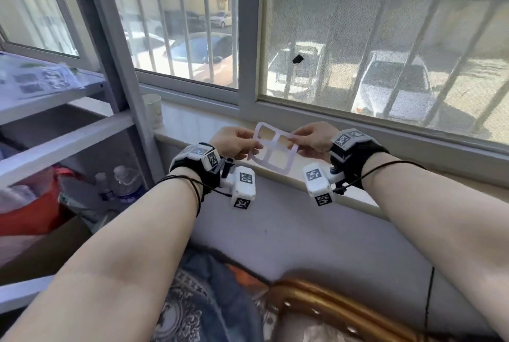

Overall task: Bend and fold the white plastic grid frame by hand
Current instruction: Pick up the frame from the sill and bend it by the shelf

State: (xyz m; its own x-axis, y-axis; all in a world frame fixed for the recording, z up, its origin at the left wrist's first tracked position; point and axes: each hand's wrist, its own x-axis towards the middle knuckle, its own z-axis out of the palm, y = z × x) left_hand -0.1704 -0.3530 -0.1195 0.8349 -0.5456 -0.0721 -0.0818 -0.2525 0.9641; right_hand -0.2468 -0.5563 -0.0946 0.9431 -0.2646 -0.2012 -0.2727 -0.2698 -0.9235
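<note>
The white plastic grid frame (272,167) is a thin sheet with rounded corners and several rectangular openings, held up in front of the window sill. My left hand (234,142) pinches its left edge between thumb and fingers. My right hand (312,139) pinches its right edge the same way. The frame looks slightly curved, with its lower edge hanging free between my wrists. Both wrists carry black straps with white marker blocks.
A window sill (371,198) runs behind the frame, under a barred window (330,39). A white cup (153,111) stands on the sill at the left. A grey shelf rack (55,132) with bottles (124,182) and a red bag fills the left side.
</note>
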